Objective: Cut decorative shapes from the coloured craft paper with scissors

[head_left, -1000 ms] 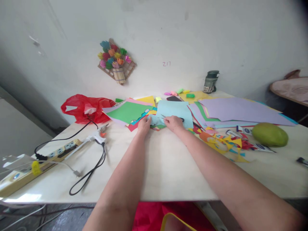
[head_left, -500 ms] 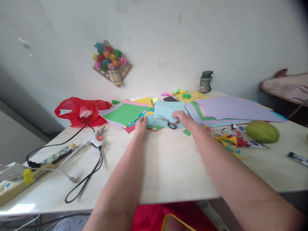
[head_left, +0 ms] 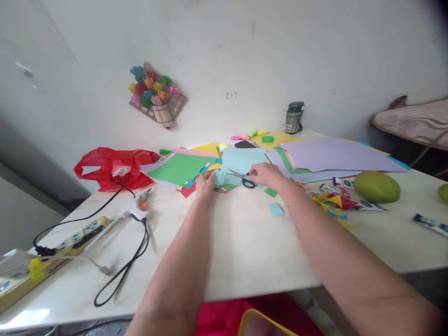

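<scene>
My left hand [head_left: 205,184] rests at the front of the paper pile, its fingers closed at the edge of some light blue paper pieces [head_left: 219,177]. To its right, scissors [head_left: 247,181] with dark handles lie across a light blue sheet [head_left: 241,157], blades pointing left. My right hand [head_left: 265,174] has its fingertips pinched at the scissors' far handle loop, partly hiding it. A small light blue paper piece [head_left: 276,209] and a green scrap [head_left: 270,192] lie on the table by my right forearm.
At left are a red plastic bag [head_left: 112,168], a glue gun [head_left: 137,207] with its cord and a power strip [head_left: 75,240]. Purple sheets [head_left: 332,154], yellow scraps [head_left: 327,200], glue tubes [head_left: 371,206] and a green fruit [head_left: 377,186] lie at right. A bottle [head_left: 294,117] stands behind.
A light blue paper piece now lies on the table beside my right forearm. My right hand has shifted to the scissors' handle; my left hand stays by the blue paper. The view has shifted slightly.
</scene>
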A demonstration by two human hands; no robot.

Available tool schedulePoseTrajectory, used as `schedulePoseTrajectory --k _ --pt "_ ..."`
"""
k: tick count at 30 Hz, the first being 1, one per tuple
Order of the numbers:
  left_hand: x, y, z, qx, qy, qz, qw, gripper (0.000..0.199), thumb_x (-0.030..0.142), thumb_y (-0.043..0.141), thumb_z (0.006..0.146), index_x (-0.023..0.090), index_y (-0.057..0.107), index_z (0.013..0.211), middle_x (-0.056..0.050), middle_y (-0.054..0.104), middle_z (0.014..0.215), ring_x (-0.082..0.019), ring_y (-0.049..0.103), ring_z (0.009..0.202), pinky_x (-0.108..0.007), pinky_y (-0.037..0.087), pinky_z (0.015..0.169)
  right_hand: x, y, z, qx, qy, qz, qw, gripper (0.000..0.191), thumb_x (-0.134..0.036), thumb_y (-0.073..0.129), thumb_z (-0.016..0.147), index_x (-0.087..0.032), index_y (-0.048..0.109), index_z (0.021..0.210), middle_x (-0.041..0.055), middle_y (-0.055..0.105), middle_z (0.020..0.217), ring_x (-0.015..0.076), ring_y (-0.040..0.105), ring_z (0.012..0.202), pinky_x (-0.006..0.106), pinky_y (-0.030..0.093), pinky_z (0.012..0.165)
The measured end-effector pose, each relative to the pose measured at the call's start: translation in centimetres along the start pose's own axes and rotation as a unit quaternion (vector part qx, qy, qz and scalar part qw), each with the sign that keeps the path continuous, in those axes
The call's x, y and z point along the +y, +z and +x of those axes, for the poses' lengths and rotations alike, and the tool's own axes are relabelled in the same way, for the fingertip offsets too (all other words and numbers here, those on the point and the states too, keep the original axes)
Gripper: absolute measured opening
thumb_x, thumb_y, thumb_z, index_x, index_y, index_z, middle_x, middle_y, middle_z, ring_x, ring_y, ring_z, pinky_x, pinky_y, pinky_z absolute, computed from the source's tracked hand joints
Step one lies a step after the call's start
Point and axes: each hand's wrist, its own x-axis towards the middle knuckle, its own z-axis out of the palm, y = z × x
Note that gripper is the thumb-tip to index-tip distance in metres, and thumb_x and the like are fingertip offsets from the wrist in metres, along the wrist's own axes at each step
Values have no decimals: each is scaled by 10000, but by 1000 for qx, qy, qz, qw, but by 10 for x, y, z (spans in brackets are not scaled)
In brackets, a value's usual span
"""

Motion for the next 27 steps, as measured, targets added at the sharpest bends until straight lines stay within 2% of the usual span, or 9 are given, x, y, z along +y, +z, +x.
schedulePoseTrajectory --k 2,4,8,11,15,20,24,27 --pt "2 0 -1 -1 20 23 1000 208 301 486 766 195 620 646 -61 642 1020 -208 521 1042 -326 341 929 -8 6 -1 13 -40 -32 999 274 -313 502 739 -240 662 949 46 669 1002 204 588 890 272 413 688" --pt "3 1 -2 -8 37 53 998 214 301 494 769 196 626 639 -62 638 1048 -209 506 1076 -345 294 979 -12 10 -3 14 -50 -63 997 304 -253 497 739 -220 655 997 71 655 1040 224 572 938 287 412 716" --pt "4 4 -6 -32 65 107 992 217 326 495 782 204 649 690 -48 604 1133 -207 469 1121 -357 257 1010 -13 13 -2 -17 -34 -90 995 351 -212 499 732 -199 642 1052 101 650 1038 248 569 950 299 420 696" --pt "7 7 -11 -35 58 147 987 216 374 511 772 228 669 749 -29 553 1216 -247 408 1170 -395 263 1005 -11 14 -1 -41 -30 -97 994 376 -157 500 709 -198 641 1056 107 657 1012 240 581 935 284 424 662" --pt "14 7 -17 -38 42 198 979 231 421 517 763 257 677 781 -24 471 1301 -298 348 1203 -460 253 999 -12 13 1 -30 -29 -101 994 431 -133 497 697 -227 618 1100 104 646 1055 246 595 937 296 429 660" --pt "17 8 -21 -31 51 251 966 204 406 533 752 247 660 756 -20 397 1361 -302 330 1220 -470 244 1005 -12 11 3 -29 -5 -92 995 483 -119 505 692 -259 584 1147 83 660 1044 244 605 953 310 435 700" --pt "18 10 -23 -15 68 283 956 175 398 551 740 247 637 762 -20 397 1358 -278 342 1220 -446 246 1014 -8 10 2 -23 10 -94 995 421 -137 498 722 -229 591 1122 106 664 1009 250 610 943 310 433 703" --pt "18 11 -23 -1 50 278 959 202 414 526 754 258 626 835 -28 433 1329 -272 353 1212 -458 221 1027 -4 8 1 -7 42 -85 995 389 -152 481 742 -215 592 1109 115 659 1008 262 613 928 308 433 678"
